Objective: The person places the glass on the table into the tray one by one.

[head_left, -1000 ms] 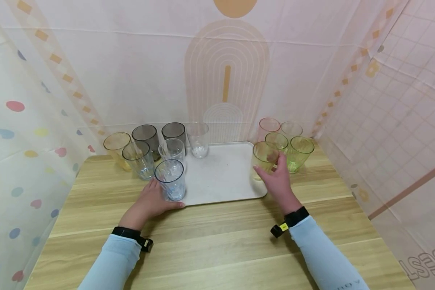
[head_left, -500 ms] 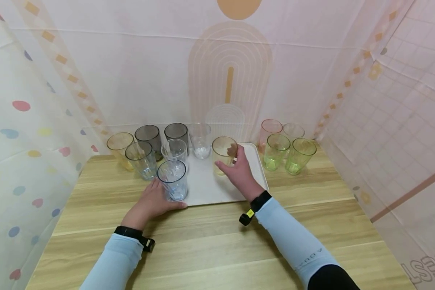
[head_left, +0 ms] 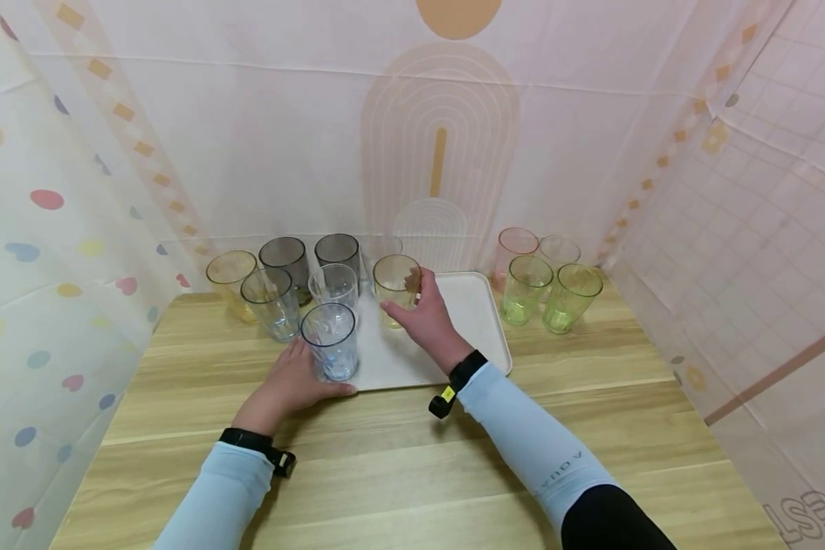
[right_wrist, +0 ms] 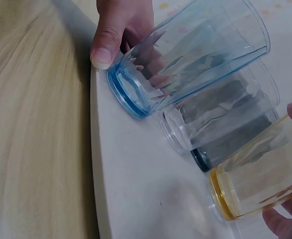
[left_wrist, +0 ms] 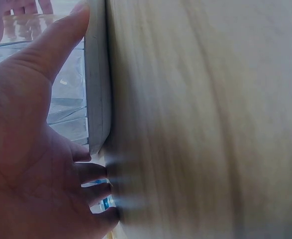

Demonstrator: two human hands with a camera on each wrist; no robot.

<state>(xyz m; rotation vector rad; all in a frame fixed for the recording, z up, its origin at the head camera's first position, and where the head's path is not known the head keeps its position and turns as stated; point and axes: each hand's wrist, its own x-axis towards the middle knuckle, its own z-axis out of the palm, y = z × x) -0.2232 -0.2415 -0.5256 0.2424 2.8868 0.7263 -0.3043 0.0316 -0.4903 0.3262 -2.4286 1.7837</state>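
Note:
My right hand (head_left: pixel 412 309) grips a yellow glass (head_left: pixel 395 276), upright on the left part of the white tray (head_left: pixel 470 321). The right wrist view shows that yellow glass (right_wrist: pixel 260 179) with my fingertips (right_wrist: pixel 285 224) around it. Beside it a blue glass (right_wrist: pixel 185 59) stands on the tray's (right_wrist: pixel 136 189) front left corner. My left hand (head_left: pixel 292 386) rests at that corner next to the blue glass (head_left: pixel 328 340), its straight thumb (right_wrist: pixel 108 40) on the tray rim. In the left wrist view, the thumb of my left hand (left_wrist: pixel 26 124) lies along the tray edge (left_wrist: pixel 97 89).
Around the tray's left end stand two grey glasses (head_left: pixel 285 256), an amber one (head_left: pixel 228 271) and clear ones (head_left: pixel 270 298). Right of the tray are two green glasses (head_left: pixel 571 294), a pink one (head_left: pixel 516 244) and a clear one. Curtains enclose the wooden table (head_left: pixel 412 458) on three sides.
My right hand carried the yellow glass from the right-hand group leftward across the tray to beside the left cluster. The left hand stayed at the tray corner.

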